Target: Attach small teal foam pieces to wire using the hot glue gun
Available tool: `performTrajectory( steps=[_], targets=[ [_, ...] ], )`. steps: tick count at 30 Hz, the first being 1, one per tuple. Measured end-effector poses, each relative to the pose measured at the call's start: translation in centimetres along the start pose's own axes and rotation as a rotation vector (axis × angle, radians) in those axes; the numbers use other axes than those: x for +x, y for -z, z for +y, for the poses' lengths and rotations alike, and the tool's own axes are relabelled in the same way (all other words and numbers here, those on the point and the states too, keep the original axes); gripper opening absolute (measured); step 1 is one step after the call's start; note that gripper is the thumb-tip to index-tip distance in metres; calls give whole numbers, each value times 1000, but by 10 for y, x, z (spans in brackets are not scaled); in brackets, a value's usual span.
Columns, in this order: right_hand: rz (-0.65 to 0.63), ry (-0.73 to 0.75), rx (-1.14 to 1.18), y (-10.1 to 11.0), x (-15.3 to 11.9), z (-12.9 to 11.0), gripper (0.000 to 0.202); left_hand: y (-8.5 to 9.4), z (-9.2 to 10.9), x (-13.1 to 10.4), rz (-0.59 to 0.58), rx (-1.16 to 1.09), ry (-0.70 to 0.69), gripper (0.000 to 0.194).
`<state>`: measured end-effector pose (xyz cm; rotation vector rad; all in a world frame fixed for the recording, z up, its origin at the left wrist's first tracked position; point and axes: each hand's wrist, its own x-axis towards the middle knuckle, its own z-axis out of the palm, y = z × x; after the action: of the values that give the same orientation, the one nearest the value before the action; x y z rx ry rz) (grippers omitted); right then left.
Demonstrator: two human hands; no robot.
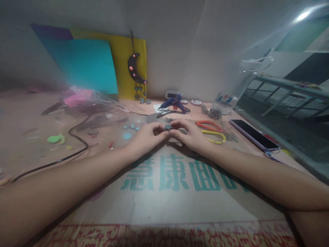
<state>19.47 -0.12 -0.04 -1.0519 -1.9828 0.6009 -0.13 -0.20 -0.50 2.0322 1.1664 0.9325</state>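
My left hand (146, 136) and my right hand (189, 133) meet fingertip to fingertip over the cardboard sheet (164, 192) with green printed characters. Between the fingertips of both hands sits a small dark bluish craft piece (168, 128), pinched from both sides. Its exact shape is too small to make out. Both forearms stretch forward from the near edge of the table.
A blue glue gun (174, 103) lies behind the hands. Orange-handled pliers (208, 125) and yellow-handled pliers (214, 136) lie right of my right hand. A phone (253, 134) lies at the far right. Blue (82, 65) and yellow (123, 65) sheets and a black crescent ornament (135, 70) lean on the wall. A black cable (74, 137) crosses the left side.
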Motion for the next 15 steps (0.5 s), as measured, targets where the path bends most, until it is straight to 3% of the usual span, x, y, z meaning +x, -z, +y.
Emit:
performTrajectory(
  steps=[5,11,15],
  targets=[
    [31,-40,-8,1,0,-2,16,-1,-1,1,-14,-17,-18,24],
    [16,-103,189,1,1,0,24,-1,0,0,-23,-143,-40,23],
    [-24,-142,264,0,-1,2,29,1,1,1,36,-114,-30,22]
  ],
)
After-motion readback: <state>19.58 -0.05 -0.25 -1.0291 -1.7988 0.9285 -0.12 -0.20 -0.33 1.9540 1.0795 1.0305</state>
